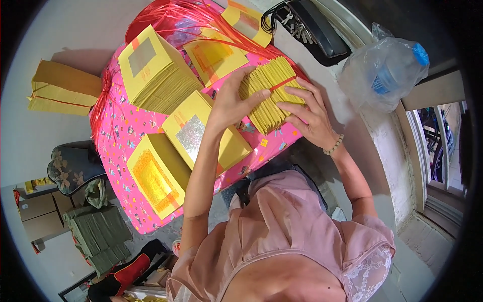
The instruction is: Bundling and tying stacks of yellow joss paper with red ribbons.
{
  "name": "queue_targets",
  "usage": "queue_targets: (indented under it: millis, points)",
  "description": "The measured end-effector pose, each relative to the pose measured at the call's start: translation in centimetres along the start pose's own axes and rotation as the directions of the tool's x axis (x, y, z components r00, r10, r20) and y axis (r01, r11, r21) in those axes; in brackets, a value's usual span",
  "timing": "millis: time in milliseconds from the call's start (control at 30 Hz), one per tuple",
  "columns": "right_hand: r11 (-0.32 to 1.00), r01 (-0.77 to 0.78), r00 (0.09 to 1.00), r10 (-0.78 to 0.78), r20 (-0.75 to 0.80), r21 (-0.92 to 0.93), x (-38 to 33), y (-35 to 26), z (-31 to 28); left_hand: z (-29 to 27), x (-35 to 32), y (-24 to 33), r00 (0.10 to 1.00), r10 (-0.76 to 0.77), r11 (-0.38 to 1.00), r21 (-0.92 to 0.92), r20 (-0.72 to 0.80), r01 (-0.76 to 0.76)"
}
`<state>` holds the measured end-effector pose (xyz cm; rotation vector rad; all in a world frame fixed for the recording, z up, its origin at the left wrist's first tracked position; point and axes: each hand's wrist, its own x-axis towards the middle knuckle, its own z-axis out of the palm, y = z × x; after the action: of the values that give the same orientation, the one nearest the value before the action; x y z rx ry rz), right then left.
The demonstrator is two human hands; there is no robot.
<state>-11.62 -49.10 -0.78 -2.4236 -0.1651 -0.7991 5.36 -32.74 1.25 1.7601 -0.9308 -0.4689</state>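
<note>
A thick bundle of folded yellow joss paper (266, 108) stands on edge near the table's right corner, with a red strip (283, 83) lying across its top. My left hand (232, 100) grips the bundle's left side, thumb on top by the strip's end and fingers partly hidden behind it. From the right, my right hand (314, 113) curls over the other side, its fingertips pressing on the paper and a beaded bracelet on the wrist. Close to my left forearm sits a stack with a silver foil square (188, 136); a gold-foil stack (157, 173) stands left of it.
A tall yellow stack (161, 75) stands farther back on the pink patterned tablecloth (121, 141). Red plastic strands (196, 17) spread along the far edge. To the right, a ledge holds a black case with keys (312, 30) and a bagged water bottle (397, 70).
</note>
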Motion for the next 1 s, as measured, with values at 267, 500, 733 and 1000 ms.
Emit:
queue_targets:
  millis: [267,500,733,1000]
  points:
    - [0.994,-0.078,0.991,0.085,-0.102,0.078,0.6,-0.4,0.6,0.1,3.1,-0.4,0.984,-0.173,0.979,0.102,-0.050,0.178]
    - [0.993,-0.109,0.985,0.115,-0.130,0.054,0.3,-0.9,0.9,0.4,3.0,-1.1,0.982,-0.184,0.982,0.023,-0.045,0.185]
    - [0.993,-0.107,0.986,0.112,-0.127,0.045,0.0,-0.6,1.0,0.5,2.9,-1.0,0.975,-0.221,0.975,0.006,-0.035,0.222]
    - [0.995,-0.074,0.991,0.080,-0.111,0.062,0.1,0.0,0.7,0.4,2.9,-1.3,0.977,-0.212,0.977,0.019,-0.034,0.213]
